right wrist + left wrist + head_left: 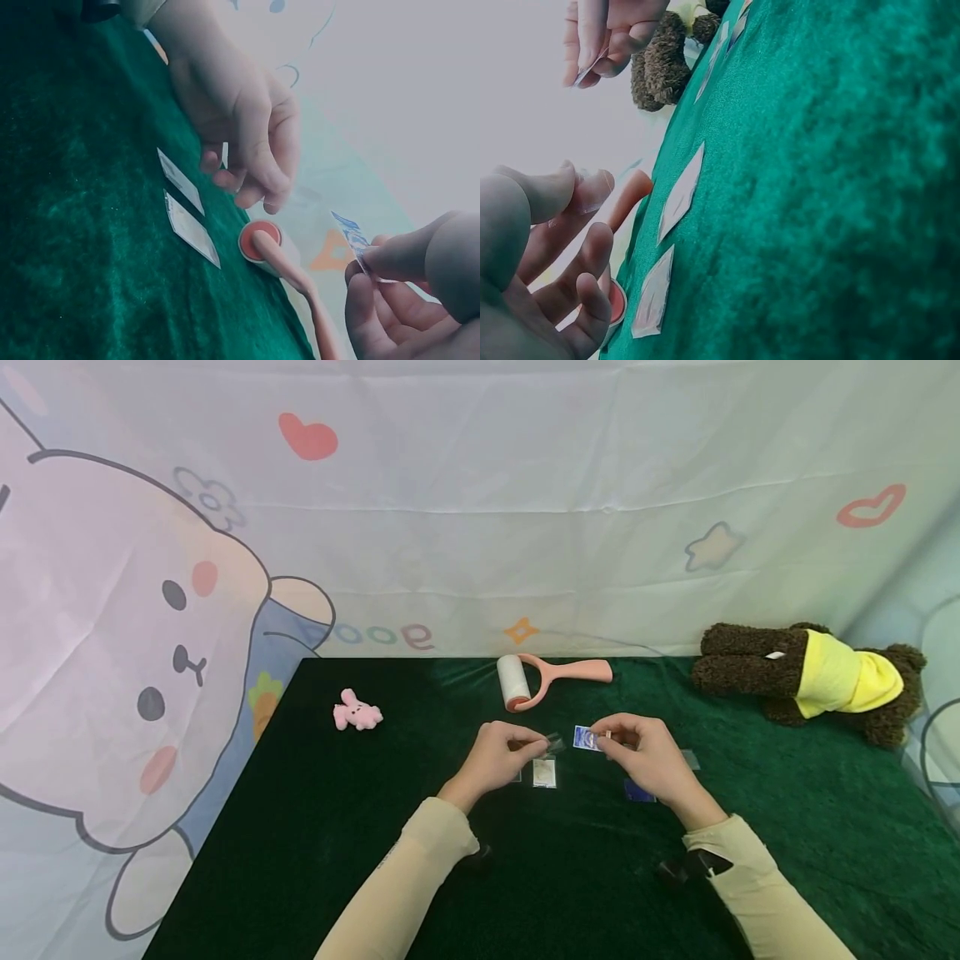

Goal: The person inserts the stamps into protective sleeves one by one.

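Note:
My left hand pinches a small clear plastic sleeve between thumb and forefinger, its other fingers loosely bent. Facing it, my right hand holds a small blue-and-white card by one end, the printed part sticking out toward the left hand. Both hands are raised over the table, a short gap apart. Below the left hand lie two small pale cards, one in plain view and another mostly hidden by the hand in the head view. A dark blue card lies under the right hand.
A clear sleeve lies right of the right hand on the green cloth. Behind the hands is a lint roller with a pink handle. A pink plush rabbit lies at left, a brown teddy bear in yellow at right.

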`<state>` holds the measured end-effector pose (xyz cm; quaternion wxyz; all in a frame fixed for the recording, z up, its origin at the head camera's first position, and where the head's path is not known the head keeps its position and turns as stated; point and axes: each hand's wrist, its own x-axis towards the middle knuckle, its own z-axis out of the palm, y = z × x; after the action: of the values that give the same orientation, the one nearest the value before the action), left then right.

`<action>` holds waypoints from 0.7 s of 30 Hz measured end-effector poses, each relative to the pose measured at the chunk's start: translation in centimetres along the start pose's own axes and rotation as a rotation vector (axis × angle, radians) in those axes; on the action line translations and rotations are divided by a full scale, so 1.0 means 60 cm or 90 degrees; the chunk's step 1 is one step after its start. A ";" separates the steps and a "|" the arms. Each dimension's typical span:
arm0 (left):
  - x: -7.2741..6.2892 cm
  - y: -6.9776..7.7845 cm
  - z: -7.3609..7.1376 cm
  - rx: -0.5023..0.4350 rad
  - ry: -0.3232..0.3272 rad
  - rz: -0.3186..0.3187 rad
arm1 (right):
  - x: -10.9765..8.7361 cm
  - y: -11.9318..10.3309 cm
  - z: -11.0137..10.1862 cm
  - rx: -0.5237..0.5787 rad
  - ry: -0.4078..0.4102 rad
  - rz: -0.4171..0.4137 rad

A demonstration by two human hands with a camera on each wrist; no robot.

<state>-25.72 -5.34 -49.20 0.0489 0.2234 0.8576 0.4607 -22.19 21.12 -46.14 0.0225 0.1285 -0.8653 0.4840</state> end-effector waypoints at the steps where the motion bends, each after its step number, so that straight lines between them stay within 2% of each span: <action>1: 0.000 0.000 0.000 -0.001 -0.001 0.000 | 0.000 -0.001 0.000 0.003 0.000 0.002; 9: -0.001 0.001 -0.002 0.010 -0.008 0.003 | 0.001 -0.002 0.002 0.017 -0.006 -0.004; 21: -0.002 -0.001 -0.002 -0.016 -0.002 -0.009 | 0.000 -0.004 0.004 0.008 0.000 -0.020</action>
<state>-25.69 -5.51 -49.19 0.0566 0.2175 0.8533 0.4704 -22.11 20.79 -46.09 0.0289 0.1422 -0.8600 0.4891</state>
